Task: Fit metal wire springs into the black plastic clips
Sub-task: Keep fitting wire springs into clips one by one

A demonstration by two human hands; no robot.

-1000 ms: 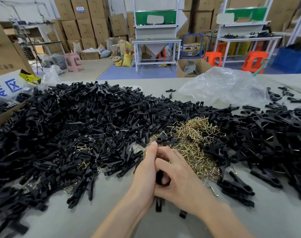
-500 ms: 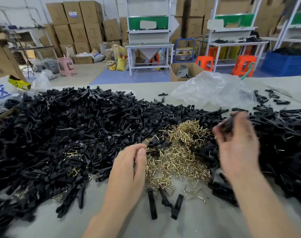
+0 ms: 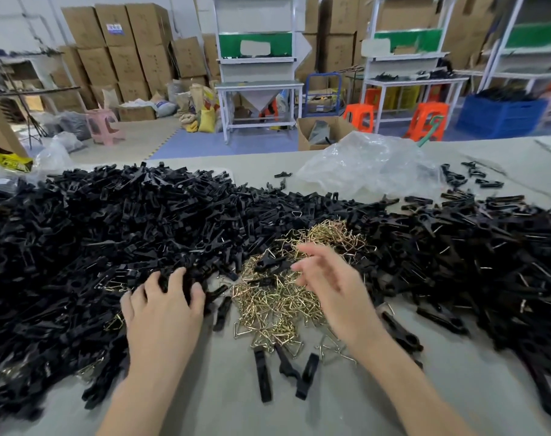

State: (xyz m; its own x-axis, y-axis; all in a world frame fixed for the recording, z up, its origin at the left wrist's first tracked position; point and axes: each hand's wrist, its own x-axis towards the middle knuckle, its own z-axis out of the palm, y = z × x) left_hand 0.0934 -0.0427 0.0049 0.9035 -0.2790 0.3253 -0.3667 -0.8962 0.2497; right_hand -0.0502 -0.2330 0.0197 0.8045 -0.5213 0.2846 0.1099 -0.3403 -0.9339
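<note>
- Landmark: spring pile [image 3: 277, 297], mid-worktop [image 3: 330, 407]. It is brass-coloured wire bent into small triangles, shiny and tangled.
- Black clips [image 3: 110, 234]: matte moulded plastic, long flat halves with notched ends. They are heaped high left of the spring pile and butt against its edge.
- Second heap [image 3: 472, 253] of the same clips sits right of the spring pile. It is flatter, with bits of wire glinting among the pieces.
- One clip half [image 3: 267, 262] lies on top of the spring pile.
- Three loose clip halves [image 3: 263, 376] lie flat on the smooth grey worktop, just on the near side of the spring pile.
- Left hand [image 3: 164, 306]: palm down at the left edge of the spring pile, fingertips curled into the black clips. Cannot tell whether it actually grips one.
- Right hand [image 3: 330, 284]: motion-blurred, over the right part of the spring pile. Fingers are loosely spread, released, with nothing visible in it.
- Crumpled clear plastic bag [image 3: 368, 165] lies beyond the spring pile, past the clips.
</note>
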